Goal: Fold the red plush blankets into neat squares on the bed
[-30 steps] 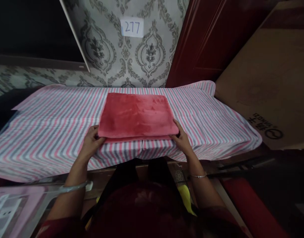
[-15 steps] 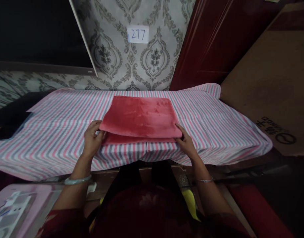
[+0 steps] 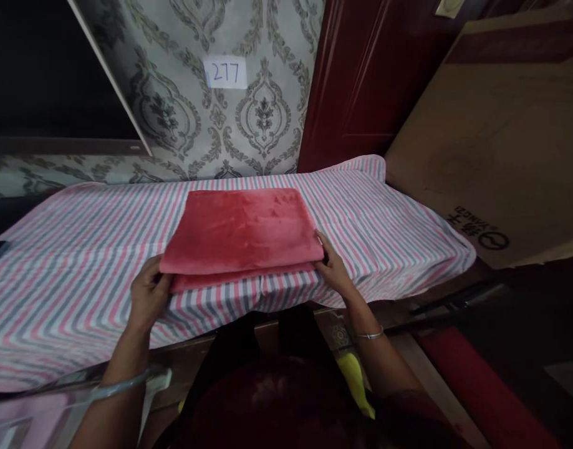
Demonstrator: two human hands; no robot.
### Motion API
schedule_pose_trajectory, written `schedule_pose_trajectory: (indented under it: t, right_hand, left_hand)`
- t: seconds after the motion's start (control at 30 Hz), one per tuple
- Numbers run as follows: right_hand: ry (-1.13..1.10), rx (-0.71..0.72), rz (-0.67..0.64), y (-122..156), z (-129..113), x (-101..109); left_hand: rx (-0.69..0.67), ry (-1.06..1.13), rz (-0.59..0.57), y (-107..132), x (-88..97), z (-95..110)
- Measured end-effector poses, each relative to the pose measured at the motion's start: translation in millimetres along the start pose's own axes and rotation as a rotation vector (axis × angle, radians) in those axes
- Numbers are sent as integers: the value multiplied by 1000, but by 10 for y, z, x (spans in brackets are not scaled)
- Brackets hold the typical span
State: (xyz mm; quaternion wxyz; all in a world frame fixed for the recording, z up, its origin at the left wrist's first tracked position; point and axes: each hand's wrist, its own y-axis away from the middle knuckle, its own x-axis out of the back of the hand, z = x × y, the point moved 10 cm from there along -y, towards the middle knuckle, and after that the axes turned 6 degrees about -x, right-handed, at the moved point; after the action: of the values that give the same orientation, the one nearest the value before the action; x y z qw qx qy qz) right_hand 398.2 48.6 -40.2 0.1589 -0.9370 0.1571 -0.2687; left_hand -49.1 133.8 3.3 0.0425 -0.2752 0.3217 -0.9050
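Note:
A red plush cloth (image 3: 242,231), folded over on itself, lies near the front edge of a striped tablecloth (image 3: 361,212). At its front left corner my left hand (image 3: 148,290) pinches the upper layer between thumb and fingers. My right hand (image 3: 332,265) grips the front right corner the same way. Between the hands, the front edge of the upper layer is slightly raised, and the lower layer shows as a thin strip beneath it. The fingertips under the cloth are hidden.
A dark television screen (image 3: 52,75) stands at the back left. Behind the table is a patterned wall with a paper marked 277 (image 3: 226,72). A large cardboard box (image 3: 496,143) borders the right end, beside a dark red door (image 3: 351,81).
The camera view has turned to the right, so the scene sits further left. Both hands keep hold of the cloth's front corners, and its upper layer lies a little lower.

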Motion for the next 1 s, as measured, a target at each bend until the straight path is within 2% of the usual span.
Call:
schedule_pose_trajectory:
  t: [0.13,0.3,0.5,0.63,0.73,1.0]
  right_hand:
    - [-10,2,-20,-3,-31,-8]
    - [-15,-3,-17,-13,-17,-7]
    - [-11,16,16,-3,-20,-16]
    - [49,84,121,15,-97,42]
    - [91,111,144,4,-113,40]
    - [-10,25,167,-13,63,81]
  left_hand:
    - [91,30,36,44,53,-75]
    - [151,15,23,55,41,-140]
    - [107,8,-61,23,-53,-75]
    - [132,109,-96,26,-66,-105]
    - [155,192,-149,38,-116,-81]
    - [211,218,-150,67,-172,39]
